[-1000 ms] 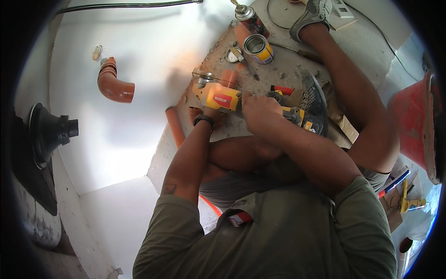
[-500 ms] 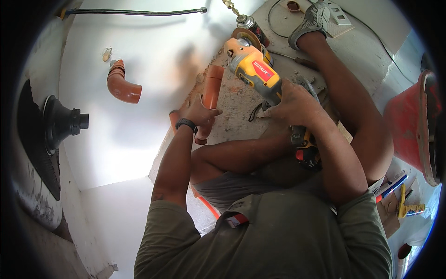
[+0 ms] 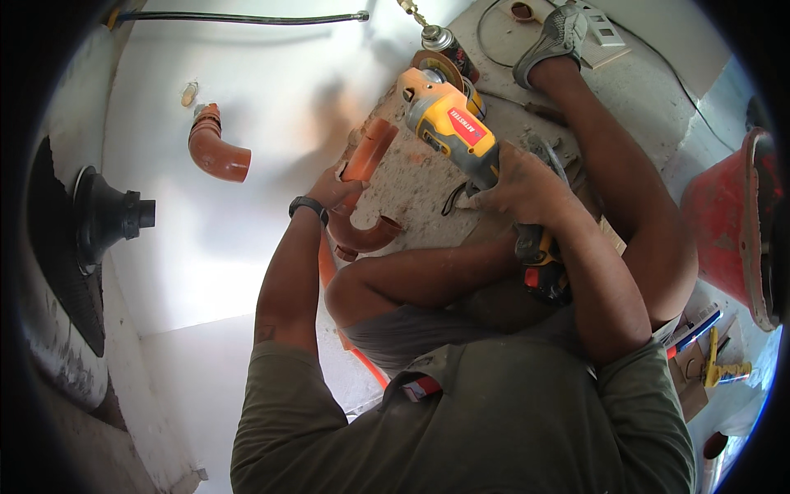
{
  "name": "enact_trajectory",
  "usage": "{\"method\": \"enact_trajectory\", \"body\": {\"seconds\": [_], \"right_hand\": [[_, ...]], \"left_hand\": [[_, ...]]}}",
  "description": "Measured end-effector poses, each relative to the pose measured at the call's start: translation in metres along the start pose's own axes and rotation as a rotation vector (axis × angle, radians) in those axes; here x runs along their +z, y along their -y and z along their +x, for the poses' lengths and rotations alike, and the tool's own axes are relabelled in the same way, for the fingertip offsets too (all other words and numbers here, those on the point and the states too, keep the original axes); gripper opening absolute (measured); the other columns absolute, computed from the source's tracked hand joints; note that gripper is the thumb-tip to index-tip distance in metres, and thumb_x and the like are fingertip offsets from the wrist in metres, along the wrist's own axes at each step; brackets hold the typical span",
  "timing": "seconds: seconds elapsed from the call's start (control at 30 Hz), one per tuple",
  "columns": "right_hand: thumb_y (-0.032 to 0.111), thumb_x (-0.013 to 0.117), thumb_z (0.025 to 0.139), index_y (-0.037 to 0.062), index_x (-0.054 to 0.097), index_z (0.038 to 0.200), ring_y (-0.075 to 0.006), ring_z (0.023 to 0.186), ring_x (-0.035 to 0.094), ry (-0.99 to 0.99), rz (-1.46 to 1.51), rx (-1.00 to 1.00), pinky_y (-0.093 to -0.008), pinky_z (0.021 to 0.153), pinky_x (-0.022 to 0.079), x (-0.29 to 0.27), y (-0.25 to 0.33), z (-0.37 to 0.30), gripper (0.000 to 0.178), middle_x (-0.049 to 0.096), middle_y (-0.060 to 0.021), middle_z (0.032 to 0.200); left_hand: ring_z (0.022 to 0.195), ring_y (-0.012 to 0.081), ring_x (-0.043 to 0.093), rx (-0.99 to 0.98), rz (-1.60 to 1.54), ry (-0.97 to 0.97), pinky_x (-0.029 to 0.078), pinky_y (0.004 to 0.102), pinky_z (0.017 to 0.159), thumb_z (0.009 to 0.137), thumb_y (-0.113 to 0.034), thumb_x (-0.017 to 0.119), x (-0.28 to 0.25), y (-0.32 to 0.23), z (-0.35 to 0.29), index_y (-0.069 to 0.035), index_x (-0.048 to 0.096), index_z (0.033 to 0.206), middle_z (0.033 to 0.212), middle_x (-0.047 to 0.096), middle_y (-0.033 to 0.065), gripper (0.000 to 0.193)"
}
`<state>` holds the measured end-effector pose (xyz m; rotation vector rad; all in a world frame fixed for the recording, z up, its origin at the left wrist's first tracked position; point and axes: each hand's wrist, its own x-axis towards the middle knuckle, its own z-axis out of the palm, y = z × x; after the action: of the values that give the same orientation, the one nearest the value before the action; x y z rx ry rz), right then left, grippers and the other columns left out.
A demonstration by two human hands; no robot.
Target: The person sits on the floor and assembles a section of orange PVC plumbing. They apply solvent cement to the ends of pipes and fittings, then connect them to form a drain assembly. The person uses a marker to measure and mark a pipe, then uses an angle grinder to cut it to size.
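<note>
— Where is the orange pipe (image 3: 368,156)?
— On the dusty concrete floor (image 3: 411,185), left hand (image 3: 329,191) clamped on it. Right hand (image 3: 522,188) grips the yellow grinder (image 3: 448,123) — white wall (image 3: 247,107) at left.

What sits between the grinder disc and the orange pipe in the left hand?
Nothing visible. The left hand grips the orange pipe; the right hand holds the yellow angle grinder, its disc lifted just right of the pipe's upper end. Only bare concrete floor shows between them.
</note>
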<state>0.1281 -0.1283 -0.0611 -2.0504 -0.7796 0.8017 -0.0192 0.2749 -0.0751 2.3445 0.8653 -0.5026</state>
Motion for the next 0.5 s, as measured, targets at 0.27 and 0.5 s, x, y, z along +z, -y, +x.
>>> {"method": "enact_trajectory", "body": {"seconds": [0.27, 0.5], "right_hand": [[0.033, 0.079, 0.07, -0.0119, 0.054, 0.117, -0.0424, 0.107, 0.066, 0.017, -0.024, -0.044, -0.0442, 0.095, 0.051, 0.026, -0.007, 0.009, 0.069, 0.068, -0.0316, 0.107], [0.035, 0.078, 0.071, -0.0125, 0.056, 0.114, -0.0397, 0.106, 0.067, 0.15, 0.08, -0.024, -0.0419, 0.093, 0.052, 0.041, 0.0, 0.011, 0.068, 0.068, -0.0303, 0.108]], "left_hand": [[0.126, 0.0255, 0.056, -0.132, 0.159, 0.048, 0.045, 0.0392, 0.105, 0.092, -0.037, 0.07, 0.044, 0.01, 0.017, 0.0, 0.048, 0.146, 0.135, 0.063, 0.0177, 0.069], [0.117, 0.0311, 0.063, 0.126, -0.889, 0.042, 0.048, 0.0429, 0.102, 0.101, -0.054, 0.052, 0.094, -0.043, -0.044, 0.004, 0.05, 0.14, 0.128, 0.065, 0.0184, 0.07]]}}
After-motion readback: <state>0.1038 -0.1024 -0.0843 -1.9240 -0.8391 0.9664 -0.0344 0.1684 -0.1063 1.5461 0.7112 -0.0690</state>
